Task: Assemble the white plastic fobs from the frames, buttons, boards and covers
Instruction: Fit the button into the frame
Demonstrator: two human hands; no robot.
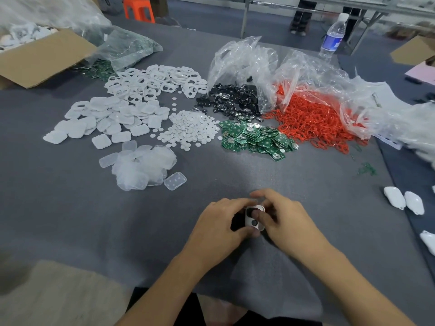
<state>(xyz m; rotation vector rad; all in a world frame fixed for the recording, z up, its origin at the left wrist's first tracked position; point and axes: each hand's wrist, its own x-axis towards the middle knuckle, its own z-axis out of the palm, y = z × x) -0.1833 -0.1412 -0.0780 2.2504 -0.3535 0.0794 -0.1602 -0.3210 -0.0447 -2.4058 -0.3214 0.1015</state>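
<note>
both hands, left (222,222) and right (286,218), pinch one white fob frame (254,218) above the grey table (94,220).

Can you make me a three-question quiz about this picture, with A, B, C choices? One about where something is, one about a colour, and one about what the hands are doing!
1. Where is the pile of green boards?
A. Inside the cardboard box
B. On the grey table, between the white round buttons and the red rings
C. Under the water bottle

2. What colour are the thin rings spilling from the plastic bag?
A. Red
B. Blue
C. Yellow

3. What are the two hands doing?
A. Resting flat and empty
B. Both holding one small white fob part
C. Opening the bottle

Answers:
1. B: the boards lie on the table, with the buttons to their left and the rings to their right.
2. A: the rings are bright red.
3. B: the left hand and right hand meet around the white fob part, fingers closed on it.
</note>
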